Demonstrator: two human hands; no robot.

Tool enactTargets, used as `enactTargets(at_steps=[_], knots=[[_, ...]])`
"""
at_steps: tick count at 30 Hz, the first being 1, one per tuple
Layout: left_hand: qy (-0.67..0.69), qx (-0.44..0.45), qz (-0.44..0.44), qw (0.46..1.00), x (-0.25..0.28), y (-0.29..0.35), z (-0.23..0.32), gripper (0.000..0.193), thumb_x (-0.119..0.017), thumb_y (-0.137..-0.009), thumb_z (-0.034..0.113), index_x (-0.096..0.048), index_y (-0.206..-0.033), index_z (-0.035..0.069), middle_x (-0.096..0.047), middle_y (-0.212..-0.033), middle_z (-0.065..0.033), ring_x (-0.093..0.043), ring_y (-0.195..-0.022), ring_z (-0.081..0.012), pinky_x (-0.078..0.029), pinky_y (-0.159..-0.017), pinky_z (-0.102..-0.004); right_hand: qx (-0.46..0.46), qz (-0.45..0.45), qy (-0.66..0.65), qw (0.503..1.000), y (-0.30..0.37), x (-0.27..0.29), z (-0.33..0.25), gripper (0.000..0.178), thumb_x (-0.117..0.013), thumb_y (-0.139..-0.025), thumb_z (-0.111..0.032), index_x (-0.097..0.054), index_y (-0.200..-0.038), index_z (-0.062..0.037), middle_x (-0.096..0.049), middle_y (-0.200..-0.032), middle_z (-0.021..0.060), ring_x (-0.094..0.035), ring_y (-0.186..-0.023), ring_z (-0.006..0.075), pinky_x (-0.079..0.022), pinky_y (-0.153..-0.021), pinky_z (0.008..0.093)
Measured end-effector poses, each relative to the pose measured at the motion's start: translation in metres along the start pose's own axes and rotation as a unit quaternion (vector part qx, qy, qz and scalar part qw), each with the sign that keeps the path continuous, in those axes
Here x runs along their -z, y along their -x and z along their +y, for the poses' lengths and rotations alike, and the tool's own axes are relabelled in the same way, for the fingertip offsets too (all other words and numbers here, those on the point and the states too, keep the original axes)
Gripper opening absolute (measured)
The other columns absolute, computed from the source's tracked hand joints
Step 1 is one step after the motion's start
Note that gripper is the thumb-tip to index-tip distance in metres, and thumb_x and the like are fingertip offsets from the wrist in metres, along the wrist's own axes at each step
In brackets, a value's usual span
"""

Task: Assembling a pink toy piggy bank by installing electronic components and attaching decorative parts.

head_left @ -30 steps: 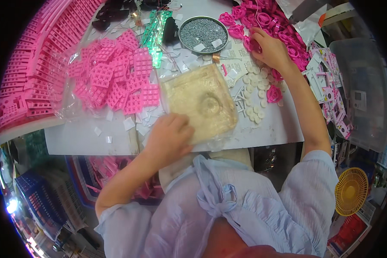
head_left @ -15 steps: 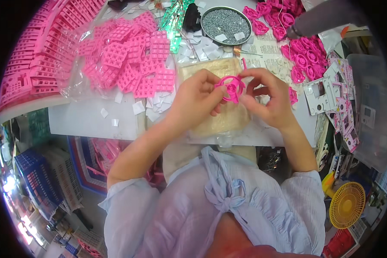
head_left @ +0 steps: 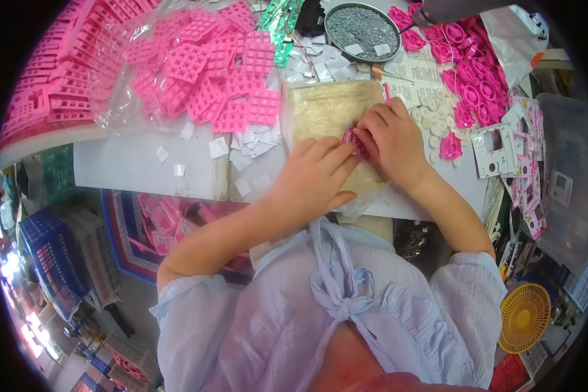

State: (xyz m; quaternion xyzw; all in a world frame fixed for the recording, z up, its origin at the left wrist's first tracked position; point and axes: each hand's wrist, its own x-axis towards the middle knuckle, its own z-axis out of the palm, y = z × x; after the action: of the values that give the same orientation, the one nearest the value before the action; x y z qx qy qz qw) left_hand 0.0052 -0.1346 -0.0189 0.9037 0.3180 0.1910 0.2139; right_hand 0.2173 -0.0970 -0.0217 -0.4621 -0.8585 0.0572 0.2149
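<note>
Between my hands, a small pink ring-shaped plastic part rests low over the tan wrapped pad, mostly covered by fingers. My right hand is closed on its right side, with the fingertips bent down over it. My left hand pinches the near left side with its fingertips, thumb pointing away to the right. A single pink part of similar shape lies right of my right hand, beside small white round pieces.
Pink keypad-like pieces heap at the left, by a clear plastic bag. A round tin of small metal bits stands at the back. More pink ring parts pile up on the right, near white panels. A dark tool arm juts in overhead.
Both hands have lowered the pink part onto the pad and turned over it, so it is now mostly hidden. The whole view has shifted slightly, with the table contents appearing further right.
</note>
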Motion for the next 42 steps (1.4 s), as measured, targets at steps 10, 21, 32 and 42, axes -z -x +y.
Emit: enactTargets(at_steps=[10,21,32,42], knots=[[0.274,0.052,-0.163,0.946,0.074,-0.011,-0.035,0.062,-0.078,-0.081,0.031,-0.057,-0.134,0.006,-0.064,-0.123,-0.0111,-0.06,-0.115,-0.0242,-0.047,-0.097,-0.0426,-0.056,-0.038,-0.16,0.985,0.002,0.027,0.012,0.03,-0.076,-0.079,-0.01,-0.064,-0.105,-0.0019,-0.064,-0.102,0.0153,-0.06,-0.096,0.0364,-0.048,-0.087,0.0414],[-0.398,0.522,0.104,0.747,0.362,0.003,-0.253,0.054,-0.067,-0.086,0.056,-0.069,-0.118,0.012,-0.073,-0.103,-0.0113,-0.069,-0.099,-0.0275,-0.048,-0.093,-0.0511,-0.028,-0.001,-0.172,0.985,0.022,0.051,0.027,0.025,-0.068,-0.076,0.004,-0.065,-0.101,-0.0016,-0.064,-0.1,0.0123,-0.06,-0.089,0.0275,-0.047,-0.074,0.0349],[0.588,0.028,0.468,0.659,0.24,0.029,-0.115,0.031,-0.049,-0.107,0.028,-0.058,-0.111,-0.002,-0.063,-0.1,-0.01,-0.061,-0.095,-0.0231,-0.052,-0.092,-0.0407,-0.098,0.019,-0.438,0.893,0.001,0.059,-0.015,0.025,-0.067,-0.086,-0.003,-0.065,-0.11,-0.0002,-0.066,-0.097,0.0088,-0.059,-0.079,0.0176,-0.047,-0.069,0.0299],[0.63,0.305,0.184,0.69,0.027,0.045,0.021,0.036,-0.058,-0.102,0.024,-0.055,-0.125,-0.004,-0.064,-0.115,-0.0153,-0.064,-0.106,-0.0266,-0.053,-0.093,-0.0439,-0.301,0.022,-0.782,0.545,-0.003,0.037,-0.027,0.051,-0.061,-0.096,-0.013,-0.046,-0.143,-0.0009,-0.065,-0.118,0.0097,-0.067,-0.091,0.0159,-0.057,-0.07,0.0283]])
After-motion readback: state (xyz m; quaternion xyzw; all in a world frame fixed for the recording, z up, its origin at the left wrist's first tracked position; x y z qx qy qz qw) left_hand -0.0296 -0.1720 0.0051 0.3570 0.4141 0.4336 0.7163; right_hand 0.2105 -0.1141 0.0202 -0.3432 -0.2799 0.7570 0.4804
